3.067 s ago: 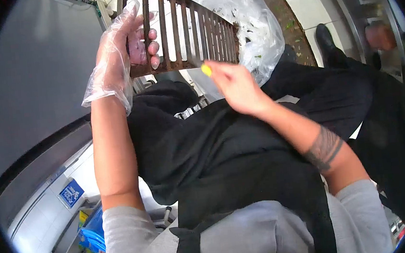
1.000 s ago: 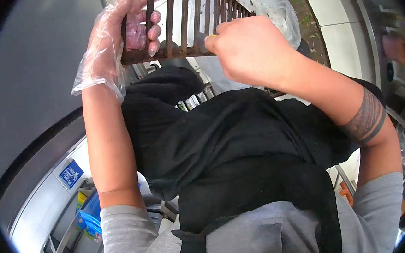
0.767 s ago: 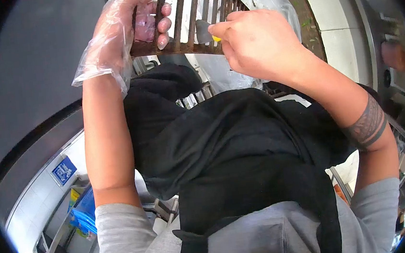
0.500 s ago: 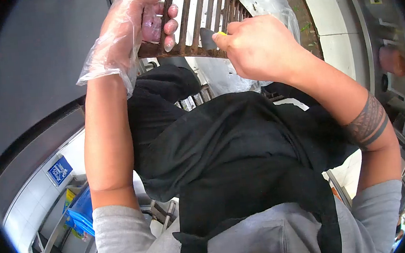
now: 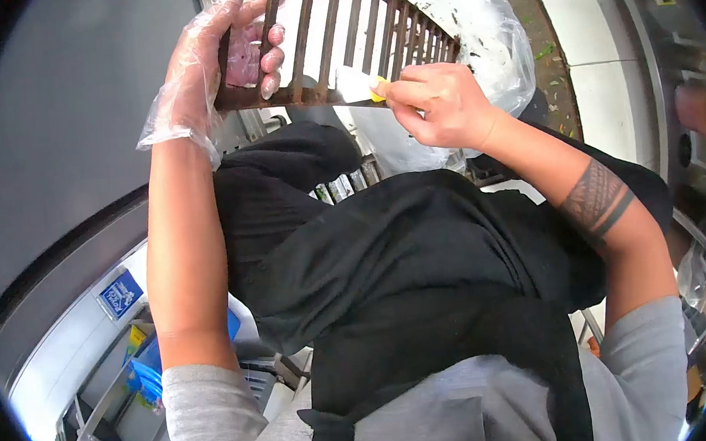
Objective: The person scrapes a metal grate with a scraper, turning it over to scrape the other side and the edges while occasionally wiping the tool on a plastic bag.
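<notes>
White tiled floor (image 5: 603,106), blue wall sign (image 5: 120,293), steel shelving (image 5: 93,420)

Fisheye, strong barrel distortion, black vignette ring all round. Bright even indoor light; background seen through the grate (image 5: 292,100) blows out white. Glare on plastic bag (image 5: 488,32) right of grate and on the gloved left hand (image 5: 206,74) at grate's left end. Blade of scraper (image 5: 355,86) at grate's lower edge glints. The apron (image 5: 425,281) below grate underexposed, flat black. Far right of grate soft.
</notes>
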The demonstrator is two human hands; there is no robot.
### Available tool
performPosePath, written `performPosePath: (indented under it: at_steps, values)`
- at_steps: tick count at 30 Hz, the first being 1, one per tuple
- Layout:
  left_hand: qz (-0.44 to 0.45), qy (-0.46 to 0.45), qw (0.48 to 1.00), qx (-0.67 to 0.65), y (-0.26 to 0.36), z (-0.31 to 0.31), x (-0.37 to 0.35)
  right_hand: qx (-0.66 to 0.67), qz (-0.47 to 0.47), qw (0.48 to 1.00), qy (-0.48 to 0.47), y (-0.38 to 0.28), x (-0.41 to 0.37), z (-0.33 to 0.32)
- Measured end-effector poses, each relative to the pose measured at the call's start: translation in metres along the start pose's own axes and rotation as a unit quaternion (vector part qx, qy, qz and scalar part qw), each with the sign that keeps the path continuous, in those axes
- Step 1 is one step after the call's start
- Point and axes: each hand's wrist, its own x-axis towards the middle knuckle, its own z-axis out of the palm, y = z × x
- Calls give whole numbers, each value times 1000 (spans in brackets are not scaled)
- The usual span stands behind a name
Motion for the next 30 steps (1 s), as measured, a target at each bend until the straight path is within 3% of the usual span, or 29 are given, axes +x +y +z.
performPosePath:
  at_steps: [4, 13, 17, 19, 24, 27, 28, 30]
  values:
    - [-8, -20, 1000, 12, -4, -13, 7, 61, -11, 996, 70, 12, -6, 24]
    - [-25, -16, 999, 17, -1, -18, 17, 139, 44, 986, 78, 17, -13, 46]
    - [-31, -44, 999, -6, -3, -26, 22, 151, 17, 981, 122, 12, -7, 55]
    - [-31, -32, 999, -2, -1, -24, 21, 114, 50, 991, 56, 12, -10, 56]
    - [-38, -52, 998, -23, 3, -23, 26, 218, 104, 968, 74, 5, -11, 56]
    - [-47, -23, 998, -20, 6, -17, 24, 374, 222, 900, 12, 7, -7, 43]
    - [-49, -30, 998, -18, 7, -15, 23, 372, 222, 901, 11, 7, -6, 37]
    - [-49, -38, 998, -17, 8, -9, 22, 243, 214, 946, 11, 9, -3, 18]
